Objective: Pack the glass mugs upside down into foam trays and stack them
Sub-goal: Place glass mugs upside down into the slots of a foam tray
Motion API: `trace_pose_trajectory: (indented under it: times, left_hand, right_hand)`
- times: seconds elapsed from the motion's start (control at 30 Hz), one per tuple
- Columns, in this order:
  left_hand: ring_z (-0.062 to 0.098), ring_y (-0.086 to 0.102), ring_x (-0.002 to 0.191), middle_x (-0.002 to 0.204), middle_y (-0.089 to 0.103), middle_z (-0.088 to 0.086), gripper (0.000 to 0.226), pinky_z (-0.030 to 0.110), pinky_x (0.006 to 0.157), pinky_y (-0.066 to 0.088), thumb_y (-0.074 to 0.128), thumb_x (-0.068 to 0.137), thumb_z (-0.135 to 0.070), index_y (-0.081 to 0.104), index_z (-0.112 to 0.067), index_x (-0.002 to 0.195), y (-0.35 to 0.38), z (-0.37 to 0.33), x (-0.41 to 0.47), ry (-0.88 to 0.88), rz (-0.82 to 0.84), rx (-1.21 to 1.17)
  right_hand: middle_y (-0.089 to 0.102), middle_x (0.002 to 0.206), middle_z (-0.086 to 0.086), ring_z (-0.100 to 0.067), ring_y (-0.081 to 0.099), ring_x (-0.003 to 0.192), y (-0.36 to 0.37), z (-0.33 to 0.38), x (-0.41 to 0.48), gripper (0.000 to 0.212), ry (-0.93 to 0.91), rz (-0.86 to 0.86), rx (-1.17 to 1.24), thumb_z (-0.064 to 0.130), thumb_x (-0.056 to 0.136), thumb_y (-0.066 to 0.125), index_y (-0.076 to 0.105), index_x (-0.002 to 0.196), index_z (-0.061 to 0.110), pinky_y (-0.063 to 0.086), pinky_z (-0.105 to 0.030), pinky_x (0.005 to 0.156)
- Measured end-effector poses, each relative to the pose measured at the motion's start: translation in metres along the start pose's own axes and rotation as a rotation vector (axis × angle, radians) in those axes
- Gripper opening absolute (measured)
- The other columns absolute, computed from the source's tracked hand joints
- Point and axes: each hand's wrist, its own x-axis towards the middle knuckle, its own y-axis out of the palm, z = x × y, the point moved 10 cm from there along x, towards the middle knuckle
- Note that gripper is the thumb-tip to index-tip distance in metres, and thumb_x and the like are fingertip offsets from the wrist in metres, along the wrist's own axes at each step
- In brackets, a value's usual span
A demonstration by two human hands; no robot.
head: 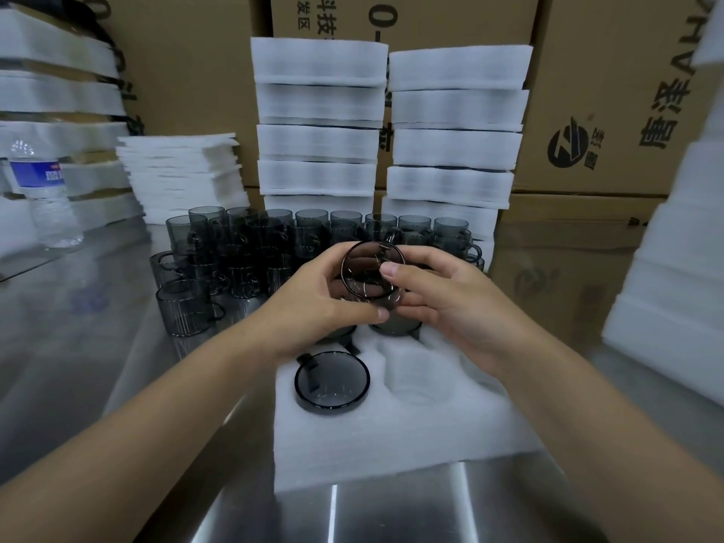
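Risk: the mug [372, 272] is smooth glass held mid-air above the foam tray [391, 444]. A slip would drop it onto the seated mug [333, 382] or the steel table [98, 346]. The handle could snag the foam if it isn't lined up with the notch. The empty pocket [415, 386] at front-right looks like the target. Left hand [321, 303]: fingers curled round the mug's left side, thumb along its lower edge. Right hand [442, 299]: thumb on the rim, fingers wrapping the far side. Both are clamped on it. Can't tell whether mouth or base faces up.
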Motion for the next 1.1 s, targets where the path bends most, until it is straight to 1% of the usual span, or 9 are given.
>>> trace_pose_trajectory:
  times: [0.13, 0.23, 0.3, 0.5, 0.6, 0.7, 0.87, 1.03, 1.1]
  left_hand:
    - [0.010, 0.067, 0.096, 0.103, 0.071, -0.004, 0.064, 0.017, 0.078, 0.049, 0.076, 0.059, 0.001, 0.059, -0.020, 0.117, -0.003, 0.000, 0.000, 0.008, -0.007, -0.014]
    - [0.009, 0.067, 0.096, 0.105, 0.072, -0.005, 0.067, 0.016, 0.078, 0.049, 0.078, 0.061, 0.011, 0.058, -0.017, 0.118, -0.001, -0.002, -0.001, 0.013, 0.011, 0.011]
    - [0.007, 0.067, 0.095, 0.105, 0.071, -0.007, 0.063, 0.014, 0.077, 0.049, 0.074, 0.065, 0.014, 0.057, -0.016, 0.118, 0.001, -0.004, -0.002, 0.017, 0.026, 0.019]
    - [0.012, 0.064, 0.108, 0.116, 0.067, -0.002, 0.072, 0.017, 0.085, 0.048, 0.081, 0.061, 0.003, 0.054, -0.017, 0.125, 0.009, -0.008, -0.004, 0.011, 0.098, 0.033]
    - [0.014, 0.063, 0.111, 0.122, 0.065, 0.000, 0.070, 0.020, 0.087, 0.049, 0.075, 0.063, 0.000, 0.054, -0.020, 0.126, 0.009, -0.007, -0.004, 0.001, 0.107, 0.030]
    - [0.015, 0.060, 0.116, 0.122, 0.064, -0.002, 0.071, 0.026, 0.092, 0.050, 0.075, 0.063, -0.002, 0.053, -0.023, 0.126, 0.008, -0.007, -0.005, 0.006, 0.103, 0.059]
    - [0.014, 0.053, 0.123, 0.127, 0.061, -0.004, 0.077, 0.047, 0.108, 0.038, 0.081, 0.055, -0.019, 0.053, -0.025, 0.126, 0.005, -0.006, -0.004, 0.002, 0.087, 0.108]
    - [0.007, 0.054, 0.121, 0.120, 0.065, -0.008, 0.080, 0.035, 0.103, 0.042, 0.080, 0.054, -0.031, 0.049, -0.029, 0.128, 0.000, -0.001, -0.002, -0.025, 0.049, 0.050]
    - [0.004, 0.056, 0.118, 0.117, 0.067, -0.011, 0.077, 0.031, 0.099, 0.043, 0.078, 0.055, -0.035, 0.049, -0.032, 0.127, 0.001, -0.001, -0.002, -0.025, 0.043, 0.043]
  right_hand:
    - [0.071, 0.109, -0.009, -0.025, 0.068, 0.100, 0.001, 0.000, -0.001, 0.055, 0.017, 0.000, -0.007, 0.046, 0.063, 0.074, 0.067, 0.113, 0.024, 0.053, -0.035, 0.091]
    - [0.072, 0.108, -0.007, -0.022, 0.068, 0.090, 0.002, 0.000, -0.001, 0.031, 0.038, 0.004, 0.009, 0.041, 0.082, 0.065, 0.070, 0.108, 0.024, 0.052, -0.031, 0.087]
    - [0.073, 0.105, -0.007, -0.017, 0.065, 0.081, 0.002, 0.000, -0.001, 0.028, 0.054, 0.002, 0.012, 0.040, 0.089, 0.060, 0.070, 0.107, 0.022, 0.051, -0.029, 0.083]
    - [0.072, 0.101, -0.006, -0.015, 0.065, 0.075, -0.002, 0.000, -0.002, 0.027, 0.066, -0.040, 0.050, 0.037, 0.087, 0.063, 0.070, 0.105, 0.017, 0.049, -0.025, 0.070]
    - [0.073, 0.096, -0.007, -0.014, 0.068, 0.072, -0.005, 0.000, -0.002, 0.034, 0.068, -0.077, 0.099, 0.034, 0.086, 0.065, 0.065, 0.109, 0.009, 0.050, -0.023, 0.064]
    - [0.072, 0.092, -0.004, -0.015, 0.066, 0.075, -0.009, -0.001, -0.002, 0.037, 0.063, -0.115, 0.119, 0.034, 0.083, 0.067, 0.065, 0.110, 0.009, 0.049, -0.024, 0.067]
    - [0.072, 0.088, -0.001, -0.010, 0.064, 0.070, -0.017, 0.002, -0.002, 0.037, 0.032, -0.187, 0.190, 0.032, 0.080, 0.070, 0.066, 0.109, 0.009, 0.050, -0.023, 0.068]
    - [0.072, 0.102, -0.007, -0.017, 0.067, 0.083, -0.028, 0.002, -0.001, 0.066, 0.024, -0.282, 0.224, 0.039, 0.070, 0.078, 0.057, 0.122, 0.006, 0.051, -0.028, 0.075]
    - [0.072, 0.101, -0.007, -0.016, 0.067, 0.081, -0.027, 0.003, -0.001, 0.077, 0.018, -0.281, 0.215, 0.045, 0.060, 0.080, 0.056, 0.122, 0.005, 0.051, -0.027, 0.074]
